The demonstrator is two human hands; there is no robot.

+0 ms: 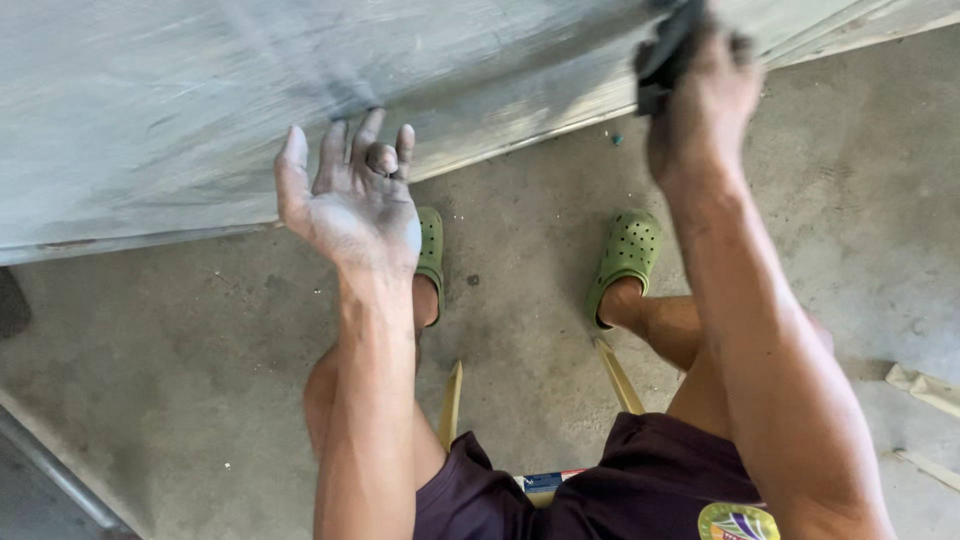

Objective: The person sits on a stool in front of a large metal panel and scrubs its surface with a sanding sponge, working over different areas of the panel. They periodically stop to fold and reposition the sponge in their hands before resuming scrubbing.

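Left hand (pixel 352 195): released, fingers spread, dust-greyed palm resting against the lower edge of a large grey panel (pixel 150 110). Right hand (pixel 700 90): clenched round a dark pad (pixel 665 50), pressed to the panel's face near its upper right; pad blurred, kind uncertain. Panel: tilted, grey, streaked, standing over a concrete floor (pixel 200 350). Green clogs (pixel 628 250) on both feet, below. Step judged: rubbing down the panel's face. Next move calls for steady bracing from the left and even pressure.
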